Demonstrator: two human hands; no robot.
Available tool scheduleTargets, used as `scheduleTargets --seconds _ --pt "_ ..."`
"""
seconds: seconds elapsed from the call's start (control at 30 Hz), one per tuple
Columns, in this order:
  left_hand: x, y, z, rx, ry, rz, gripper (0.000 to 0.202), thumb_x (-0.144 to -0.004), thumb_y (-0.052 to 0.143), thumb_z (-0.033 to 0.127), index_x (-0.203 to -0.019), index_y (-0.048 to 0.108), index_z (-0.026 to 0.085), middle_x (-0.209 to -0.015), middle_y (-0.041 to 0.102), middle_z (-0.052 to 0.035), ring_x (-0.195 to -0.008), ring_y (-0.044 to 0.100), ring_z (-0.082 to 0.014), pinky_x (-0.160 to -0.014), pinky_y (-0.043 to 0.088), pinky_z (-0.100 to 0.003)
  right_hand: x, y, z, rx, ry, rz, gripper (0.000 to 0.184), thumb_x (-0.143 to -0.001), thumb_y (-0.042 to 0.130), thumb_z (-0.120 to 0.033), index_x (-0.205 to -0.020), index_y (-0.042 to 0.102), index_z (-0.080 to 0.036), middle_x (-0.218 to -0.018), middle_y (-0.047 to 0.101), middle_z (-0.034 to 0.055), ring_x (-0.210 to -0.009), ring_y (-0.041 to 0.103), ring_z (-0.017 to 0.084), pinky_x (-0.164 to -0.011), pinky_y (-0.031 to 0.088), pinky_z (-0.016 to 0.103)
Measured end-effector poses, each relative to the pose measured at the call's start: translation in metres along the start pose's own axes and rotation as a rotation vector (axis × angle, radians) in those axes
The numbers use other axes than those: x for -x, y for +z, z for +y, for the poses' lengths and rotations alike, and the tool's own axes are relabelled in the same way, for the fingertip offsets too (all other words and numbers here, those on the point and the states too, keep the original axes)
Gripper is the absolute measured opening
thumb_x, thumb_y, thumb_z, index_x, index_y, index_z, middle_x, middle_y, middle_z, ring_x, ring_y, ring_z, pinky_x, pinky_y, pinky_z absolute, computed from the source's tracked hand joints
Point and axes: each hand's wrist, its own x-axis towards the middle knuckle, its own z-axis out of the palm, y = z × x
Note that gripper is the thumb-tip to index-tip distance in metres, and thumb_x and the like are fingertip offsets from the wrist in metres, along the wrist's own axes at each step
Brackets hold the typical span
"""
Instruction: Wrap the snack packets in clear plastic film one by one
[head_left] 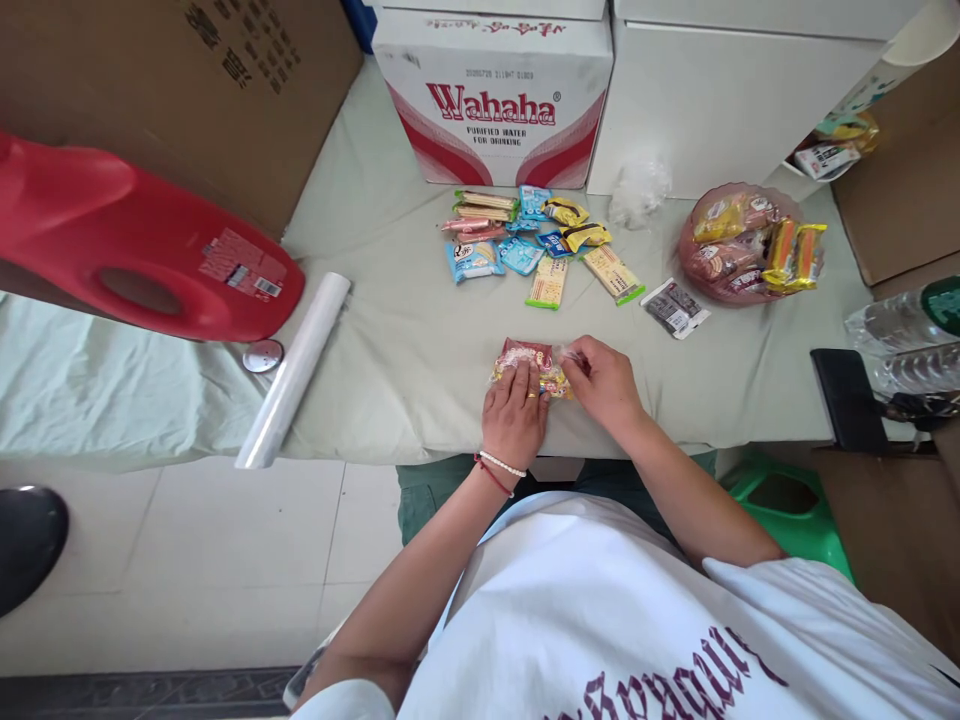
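Note:
A small clear plastic bag of wrapped snacks [525,360] lies on the pale green tablecloth [405,340] near the front edge. My left hand [514,410] lies flat on the bag, fingers pressed down on it. My right hand [604,380] pinches the bag's twisted clear end at the right. Beyond the bag lies a scatter of several small snack packets [532,240], and a single dark packet [675,308] lies to the right.
A roll of clear film [296,365] and a small metal disc [262,355] lie at the left by a red jug [135,250]. A Wahaha carton [495,95] and white boxes [720,100] stand behind. A filled pink snack bag [742,245], water bottles [911,340] and a green stool [787,505] sit right.

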Motion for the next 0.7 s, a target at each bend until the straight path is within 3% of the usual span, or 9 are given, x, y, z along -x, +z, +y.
scheduleTargets --seconds 0.2,0.3,0.37,0.47,0.57,0.63,0.7 --pt "0.002 0.003 -0.006 0.086 0.057 0.056 0.053 -0.101 0.05 0.026 -0.153 0.051 0.014 -0.156 0.054 -0.0203 -0.15 0.047 -0.0321 -0.12 0.04 -0.054 -0.035 0.035 -0.05 0.34 -0.043 -0.236 0.021 -0.104 0.044 -0.024 -0.106 0.064 -0.019 -0.105 0.071 0.0101 -0.089 0.066 0.025 -0.075 0.046 0.034" --pt "0.005 -0.005 -0.017 0.233 0.119 0.065 0.055 -0.093 0.057 0.023 -0.148 0.057 0.015 -0.158 0.052 -0.02 -0.155 0.039 -0.0333 -0.124 0.038 -0.058 -0.036 0.052 -0.059 0.406 -0.041 -0.26 0.026 -0.108 0.038 -0.023 -0.116 0.061 -0.019 -0.112 0.068 0.0115 -0.088 0.066 0.025 -0.075 0.049 0.035" --pt "0.008 -0.013 -0.025 0.345 0.178 0.056 0.05 -0.088 0.058 0.02 -0.137 0.065 0.018 -0.153 0.058 -0.0179 -0.153 0.042 -0.0328 -0.124 0.04 -0.059 -0.029 0.058 -0.058 0.416 -0.058 -0.232 0.027 -0.109 0.035 -0.024 -0.12 0.06 -0.02 -0.115 0.065 0.0116 -0.092 0.065 0.025 -0.076 0.05 0.036" --pt "0.015 -0.026 -0.033 0.518 0.188 0.07 0.031 -0.085 0.055 0.017 -0.108 0.076 0.022 -0.131 0.072 -0.0125 -0.139 0.058 -0.0301 -0.121 0.046 -0.057 -0.013 0.064 -0.054 0.406 -0.149 -0.17 0.031 -0.11 0.036 -0.032 -0.127 0.058 -0.018 -0.121 0.062 0.0145 -0.106 0.06 0.028 -0.087 0.051 0.039" --pt "0.026 -0.033 -0.034 0.694 0.061 0.185 0.024 -0.089 0.052 0.017 -0.081 0.073 0.024 -0.097 0.076 -0.0062 -0.11 0.072 -0.0251 -0.112 0.054 -0.053 0.001 0.071 -0.047 0.4 -0.26 -0.123 0.046 -0.108 0.042 -0.045 -0.135 0.056 -0.011 -0.124 0.06 0.0193 -0.115 0.053 0.032 -0.096 0.047 0.046" --pt "0.036 -0.035 -0.033 0.755 -0.044 0.258 0.025 -0.091 0.053 0.016 -0.078 0.072 0.023 -0.085 0.074 -0.0035 -0.095 0.074 -0.0221 -0.107 0.057 -0.051 0.007 0.076 -0.042 0.395 -0.301 -0.11 0.057 -0.106 0.046 -0.053 -0.14 0.053 -0.007 -0.125 0.06 0.0211 -0.115 0.052 0.034 -0.097 0.045 0.048" --pt "0.046 -0.038 -0.033 0.772 -0.111 0.269 0.023 -0.092 0.055 0.015 -0.081 0.074 0.023 -0.085 0.074 -0.0034 -0.092 0.074 -0.0215 -0.104 0.058 -0.05 0.009 0.08 -0.039 0.398 -0.326 -0.098 0.066 -0.102 0.053 -0.058 -0.143 0.05 -0.006 -0.127 0.059 0.0218 -0.114 0.051 0.035 -0.096 0.045 0.049"
